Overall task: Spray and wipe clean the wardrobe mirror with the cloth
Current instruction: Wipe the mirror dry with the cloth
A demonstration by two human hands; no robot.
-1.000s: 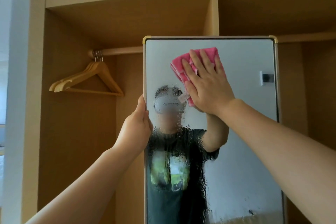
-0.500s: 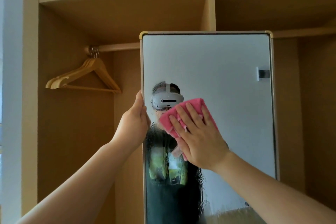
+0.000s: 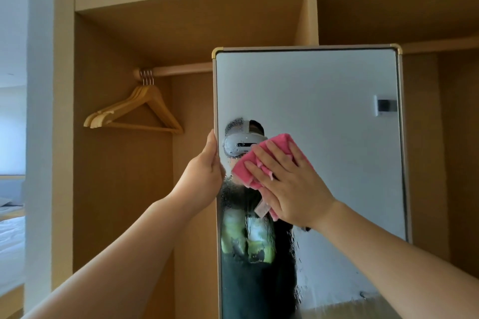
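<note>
Cloth [image 3: 283, 141] came down mirror [image 3: 324, 101] (hangers [image 3: 149, 93] inside wardrobe [image 3: 116, 189]).

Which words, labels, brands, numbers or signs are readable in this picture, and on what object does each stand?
No text here can be read.
The white tag on the pink cloth: too small to read.
The headset front, reflected in the mirror: dark marks, blurred.
The T-shirt graphic in the reflection: behind spray drops, no legible letters.
The wall panel in the reflection: no readable sign.
</note>
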